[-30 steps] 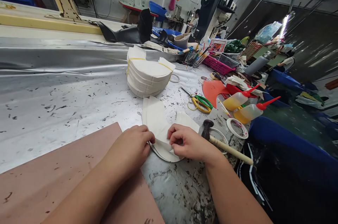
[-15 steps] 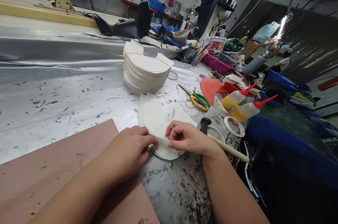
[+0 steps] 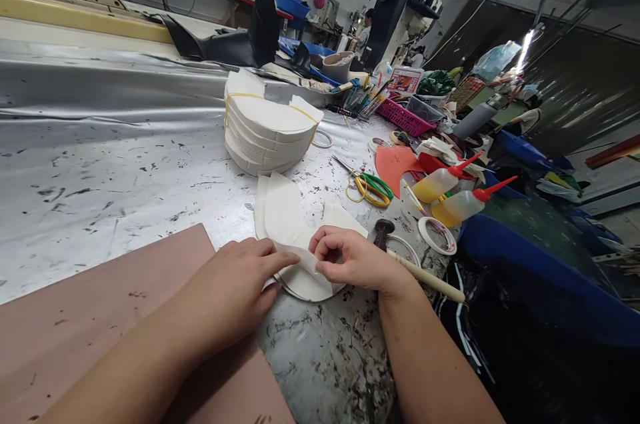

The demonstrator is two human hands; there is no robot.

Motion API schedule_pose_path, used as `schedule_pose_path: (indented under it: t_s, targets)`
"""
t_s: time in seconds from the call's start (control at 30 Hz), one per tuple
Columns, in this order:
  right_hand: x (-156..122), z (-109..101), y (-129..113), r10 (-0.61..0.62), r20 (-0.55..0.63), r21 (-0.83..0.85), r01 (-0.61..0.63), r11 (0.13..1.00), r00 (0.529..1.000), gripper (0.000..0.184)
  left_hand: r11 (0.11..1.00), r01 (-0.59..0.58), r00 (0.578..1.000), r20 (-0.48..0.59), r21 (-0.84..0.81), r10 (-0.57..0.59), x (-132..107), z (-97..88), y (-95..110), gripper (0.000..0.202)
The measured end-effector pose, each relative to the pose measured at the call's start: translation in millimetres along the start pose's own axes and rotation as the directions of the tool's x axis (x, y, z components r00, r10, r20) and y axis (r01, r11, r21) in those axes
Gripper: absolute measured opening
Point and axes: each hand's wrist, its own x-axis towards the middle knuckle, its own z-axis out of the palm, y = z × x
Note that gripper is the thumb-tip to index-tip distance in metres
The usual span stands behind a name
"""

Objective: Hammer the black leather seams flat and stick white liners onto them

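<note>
A small pile of curved white foam pieces (image 3: 285, 221) lies on the paint-flecked table in front of me. My left hand (image 3: 235, 287) rests on the pile's near left edge, fingers stretched forward and pressing the top piece. My right hand (image 3: 347, 259) is curled, pinching the near right edge of the top white piece between thumb and fingers. Farther back stands a tall stack of the same white pieces (image 3: 267, 127) bound with a yellow rubber band.
A pinkish board (image 3: 100, 317) lies at the near left. A wooden-handled hammer (image 3: 417, 271) sits just right of my right hand. Beyond are green-yellow scissors (image 3: 367, 187), two glue bottles with red nozzles (image 3: 450, 194), tape rolls (image 3: 437, 235), a pink basket (image 3: 405, 119) and a blue bin (image 3: 540, 277).
My left fingers have stretched out over the pile's edge. My right hand has shifted slightly, lifting the top piece's near edge. The view has tilted a little.
</note>
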Motion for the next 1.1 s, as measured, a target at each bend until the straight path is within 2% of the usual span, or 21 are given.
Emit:
schedule_pose_path:
  t_s: [0.13,0.23,0.53,0.73,0.87,0.9,0.97,1.03,1.1]
  targets:
    - [-0.9,-2.8,-1.9,-0.001,0.028,0.027,0.0,1.0,1.0,0.012,0.995,0.015,0.998,-0.059,-0.099,-0.021,-0.7,-1.3,1.1,0.032]
    - [-2.0,-4.5,-5.5,0.004,0.062,0.014,-0.005,1.0,0.998,0.016,0.989,-0.018,0.995,-0.098,-0.146,0.003,-1.3,-3.3,2.9,0.032]
    - [-1.4,-3.9,-8.8,-0.01,0.084,-0.063,0.015,0.998,0.996,0.016,0.989,-0.065,0.995,-0.082,-0.132,0.055,-1.0,-1.4,3.6,0.03]
    - [1.8,4.6,-9.0,0.047,-0.081,-0.204,-0.063,0.977,0.996,0.01,0.993,-0.094,0.986,-0.147,-0.072,0.083,-1.6,-2.1,11.9,0.027]
    - [7.3,10.0,-7.8,0.032,-0.195,-0.28,-0.087,0.956,0.98,0.012,0.994,-0.109,0.994,-0.012,0.008,0.109,-2.6,4.4,18.4,0.03]
    - [8.4,10.4,-7.3,0.065,-0.238,-0.236,-0.123,0.964,0.969,0.013,0.994,-0.102,0.995,0.01,0.04,0.101,-2.9,6.7,19.3,0.029]
    - [9.9,9.3,-6.5,0.208,-0.309,-0.003,-0.219,0.976,0.928,0.015,0.993,-0.083,0.996,0.043,0.08,0.08,-3.6,10.3,20.3,0.028]
    - [10.9,5.0,-6.0,0.391,-0.337,0.327,-0.282,0.902,0.857,0.017,0.995,-0.064,0.993,0.106,0.08,0.056,-4.0,11.5,21.8,0.033]
    - [13.1,-4.1,-4.9,0.503,-0.378,0.53,-0.263,0.806,0.777,0.019,0.996,-0.035,0.984,0.175,0.082,0.021,-3.6,9.7,24.7,0.044]
